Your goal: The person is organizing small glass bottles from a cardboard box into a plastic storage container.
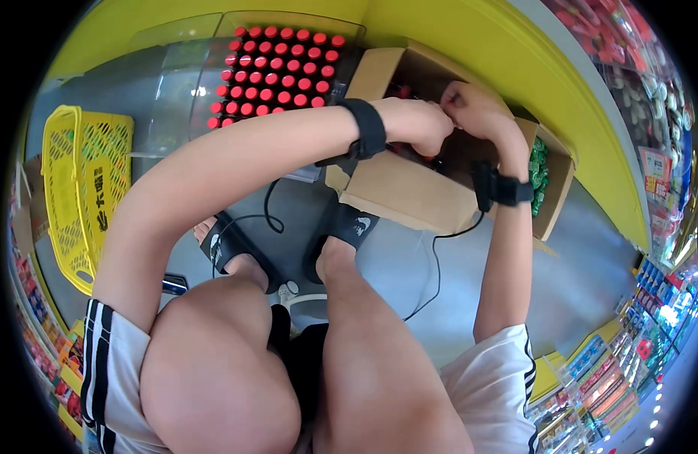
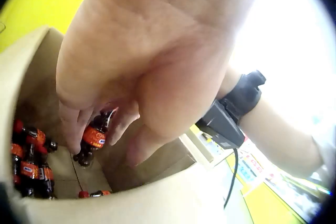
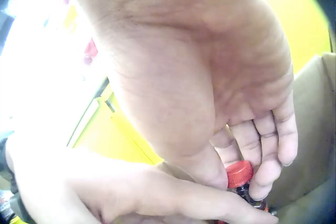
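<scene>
Both my hands are inside a cardboard box (image 1: 409, 189) in the head view. A small drink bottle (image 2: 94, 137) with dark contents and an orange-red label is between my left hand's (image 2: 152, 56) fingers. In the right wrist view, my right hand (image 3: 210, 77) has its thumb and fingertips about the red cap (image 3: 240, 174) of a bottle. My left hand (image 3: 152, 190) comes in from the left there, one finger crossing just below that cap. More such bottles (image 2: 30, 169) lie on the box floor. Seen from the head, my left hand (image 1: 421, 125) and right hand (image 1: 477, 110) almost meet.
A clear tray (image 1: 205, 91) holds rows of red-capped bottles (image 1: 277, 72) left of the box. Green-wrapped items (image 1: 539, 170) fill a compartment or box on the right. A yellow basket (image 1: 65, 197) stands at the left. Camera cables (image 1: 438, 265) trail over the floor near my slippers (image 1: 356, 223).
</scene>
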Demonstrator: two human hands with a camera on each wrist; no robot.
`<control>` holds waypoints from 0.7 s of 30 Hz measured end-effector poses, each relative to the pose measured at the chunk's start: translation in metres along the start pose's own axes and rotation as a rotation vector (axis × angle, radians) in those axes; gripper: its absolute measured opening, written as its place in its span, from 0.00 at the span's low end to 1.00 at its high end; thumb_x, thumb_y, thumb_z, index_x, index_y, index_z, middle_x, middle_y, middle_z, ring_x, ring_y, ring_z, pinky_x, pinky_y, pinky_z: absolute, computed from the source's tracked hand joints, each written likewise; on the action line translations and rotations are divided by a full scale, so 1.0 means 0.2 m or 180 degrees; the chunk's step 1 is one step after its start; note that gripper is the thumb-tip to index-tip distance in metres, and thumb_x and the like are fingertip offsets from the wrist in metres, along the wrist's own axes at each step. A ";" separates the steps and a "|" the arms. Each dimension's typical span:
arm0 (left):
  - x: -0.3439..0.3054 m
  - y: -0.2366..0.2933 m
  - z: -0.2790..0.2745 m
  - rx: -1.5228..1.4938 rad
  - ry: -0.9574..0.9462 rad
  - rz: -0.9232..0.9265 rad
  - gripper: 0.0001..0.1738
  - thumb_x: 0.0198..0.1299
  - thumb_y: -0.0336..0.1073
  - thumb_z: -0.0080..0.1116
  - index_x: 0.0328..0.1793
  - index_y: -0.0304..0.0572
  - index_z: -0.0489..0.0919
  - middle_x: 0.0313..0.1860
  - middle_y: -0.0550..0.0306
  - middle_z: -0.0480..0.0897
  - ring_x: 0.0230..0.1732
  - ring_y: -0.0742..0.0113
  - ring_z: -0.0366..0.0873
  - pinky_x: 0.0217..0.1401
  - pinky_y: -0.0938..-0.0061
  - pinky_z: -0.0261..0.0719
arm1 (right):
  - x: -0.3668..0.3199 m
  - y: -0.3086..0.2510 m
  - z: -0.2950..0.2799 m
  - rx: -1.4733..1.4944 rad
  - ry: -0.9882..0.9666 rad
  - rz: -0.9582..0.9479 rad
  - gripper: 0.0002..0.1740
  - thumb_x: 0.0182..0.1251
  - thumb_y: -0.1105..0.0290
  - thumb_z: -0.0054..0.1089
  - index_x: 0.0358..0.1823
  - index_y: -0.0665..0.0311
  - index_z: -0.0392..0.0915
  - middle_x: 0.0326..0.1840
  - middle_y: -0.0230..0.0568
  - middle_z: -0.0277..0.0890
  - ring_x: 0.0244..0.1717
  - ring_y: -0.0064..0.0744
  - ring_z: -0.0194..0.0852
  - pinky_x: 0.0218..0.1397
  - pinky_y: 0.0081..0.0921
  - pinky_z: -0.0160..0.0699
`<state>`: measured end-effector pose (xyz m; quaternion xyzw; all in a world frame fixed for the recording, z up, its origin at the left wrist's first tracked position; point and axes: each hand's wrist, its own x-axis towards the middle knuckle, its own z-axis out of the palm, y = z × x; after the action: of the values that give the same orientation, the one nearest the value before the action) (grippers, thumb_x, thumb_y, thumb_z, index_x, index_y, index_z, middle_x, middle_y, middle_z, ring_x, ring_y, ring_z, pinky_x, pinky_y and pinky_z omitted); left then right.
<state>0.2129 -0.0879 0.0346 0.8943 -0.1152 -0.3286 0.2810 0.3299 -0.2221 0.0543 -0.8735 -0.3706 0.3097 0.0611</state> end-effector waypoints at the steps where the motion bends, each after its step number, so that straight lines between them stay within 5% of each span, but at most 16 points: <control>1: -0.04 -0.03 0.04 -0.0270 0.0536 0.0288 0.23 0.62 0.31 0.64 0.64 0.32 0.88 0.63 0.29 0.86 0.64 0.33 0.87 0.66 0.47 0.87 | -0.05 -0.05 -0.02 0.0213 0.0048 0.0010 0.10 0.78 0.67 0.68 0.52 0.65 0.86 0.33 0.41 0.87 0.34 0.32 0.86 0.42 0.34 0.84; 3: -0.16 -0.08 0.10 -0.0911 0.1541 0.0802 0.13 0.60 0.26 0.65 0.49 0.28 0.89 0.49 0.31 0.90 0.57 0.35 0.89 0.57 0.47 0.88 | -0.15 -0.15 -0.05 0.0415 0.0080 -0.0008 0.10 0.79 0.67 0.68 0.51 0.66 0.85 0.32 0.41 0.86 0.33 0.32 0.85 0.42 0.33 0.83; 5: -0.28 -0.07 0.09 -0.1094 0.1678 0.0710 0.13 0.62 0.25 0.65 0.53 0.31 0.88 0.52 0.37 0.87 0.61 0.37 0.86 0.63 0.50 0.86 | -0.24 -0.26 -0.07 0.0460 0.0735 -0.0038 0.14 0.76 0.62 0.69 0.51 0.66 0.87 0.34 0.50 0.90 0.36 0.50 0.89 0.46 0.42 0.85; 6: -0.33 -0.06 0.10 -0.1264 0.1799 0.0635 0.15 0.64 0.25 0.65 0.57 0.35 0.87 0.56 0.42 0.85 0.65 0.40 0.83 0.68 0.52 0.83 | -0.28 -0.33 -0.10 0.0440 0.0718 -0.0056 0.14 0.76 0.62 0.69 0.51 0.66 0.87 0.34 0.50 0.90 0.36 0.50 0.89 0.46 0.42 0.85; 9: -0.41 -0.07 0.16 -0.1406 0.2414 0.0737 0.08 0.62 0.24 0.67 0.47 0.31 0.85 0.46 0.44 0.85 0.52 0.43 0.86 0.56 0.57 0.87 | -0.37 -0.53 -0.16 0.0376 0.0707 0.0057 0.13 0.76 0.64 0.69 0.49 0.68 0.85 0.33 0.50 0.90 0.34 0.49 0.89 0.44 0.40 0.85; 14: -0.64 -0.10 0.20 -0.1599 0.2870 0.0588 0.10 0.63 0.26 0.70 0.45 0.29 0.79 0.42 0.43 0.86 0.46 0.44 0.89 0.48 0.61 0.90 | -0.42 -0.76 -0.12 0.0637 0.0706 -0.0203 0.10 0.74 0.69 0.69 0.47 0.70 0.84 0.32 0.51 0.88 0.31 0.44 0.88 0.40 0.35 0.85; 15: -0.68 -0.11 0.21 -0.1964 0.2915 0.0544 0.12 0.64 0.26 0.71 0.47 0.30 0.78 0.44 0.42 0.86 0.47 0.45 0.90 0.50 0.62 0.90 | -0.43 -0.79 -0.08 0.0789 0.0745 -0.0297 0.08 0.74 0.71 0.71 0.47 0.67 0.85 0.30 0.34 0.85 0.28 0.21 0.72 0.36 0.24 0.72; 16: -0.72 -0.13 0.22 -0.2327 0.2956 0.0502 0.14 0.66 0.27 0.72 0.49 0.30 0.76 0.46 0.41 0.87 0.49 0.45 0.91 0.52 0.63 0.90 | -0.43 -0.83 -0.07 0.0777 0.0728 -0.0315 0.08 0.74 0.71 0.71 0.47 0.67 0.85 0.30 0.34 0.85 0.28 0.21 0.72 0.36 0.24 0.72; 18: -0.79 -0.17 0.24 -0.2416 0.2817 0.0381 0.17 0.67 0.27 0.73 0.54 0.32 0.75 0.48 0.41 0.88 0.48 0.50 0.92 0.53 0.64 0.90 | -0.44 -0.93 -0.05 0.0626 0.0686 -0.0502 0.09 0.72 0.72 0.69 0.48 0.70 0.83 0.30 0.51 0.85 0.31 0.45 0.87 0.39 0.35 0.85; 21: -0.85 -0.22 0.30 -0.2579 0.3211 0.0520 0.19 0.67 0.30 0.73 0.58 0.34 0.77 0.50 0.45 0.85 0.50 0.49 0.91 0.53 0.60 0.90 | -0.44 -1.03 0.00 0.0569 0.0733 -0.0651 0.09 0.71 0.73 0.71 0.47 0.68 0.82 0.32 0.50 0.84 0.34 0.47 0.87 0.40 0.39 0.85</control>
<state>0.0448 -0.0112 0.0603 0.7504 0.0962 0.1365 0.6395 0.1582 -0.1344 0.1675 -0.8521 -0.4190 0.2315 0.2117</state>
